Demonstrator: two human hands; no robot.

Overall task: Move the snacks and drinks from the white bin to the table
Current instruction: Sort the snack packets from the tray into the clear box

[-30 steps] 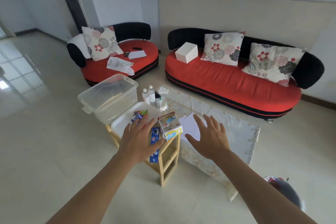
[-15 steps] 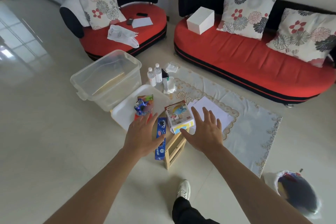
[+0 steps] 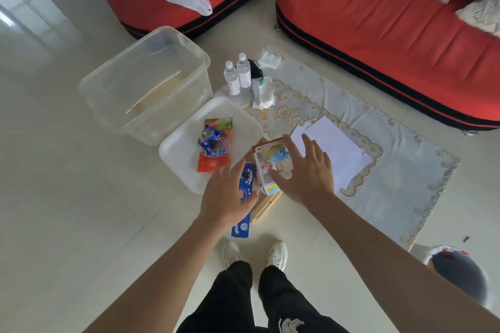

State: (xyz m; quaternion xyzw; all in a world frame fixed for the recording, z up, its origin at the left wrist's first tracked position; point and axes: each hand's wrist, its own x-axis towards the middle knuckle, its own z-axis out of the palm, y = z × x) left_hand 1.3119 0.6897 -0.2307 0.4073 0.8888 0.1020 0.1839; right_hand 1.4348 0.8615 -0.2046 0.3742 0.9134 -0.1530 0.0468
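Left hand (image 3: 227,197) and right hand (image 3: 305,173) hover spread, empty, over blue packet (image 3: 241,227) and cartoon-printed carton (image 3: 266,158); lettering unreadable.

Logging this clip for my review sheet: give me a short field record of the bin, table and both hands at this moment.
white bin: holds a red snack packet and a blue wrapper
wooden table: carries a long blue packet and a fish-picture carton
left hand: open, over the long blue packet
right hand: open, spread over the fish-picture carton; contact unclear
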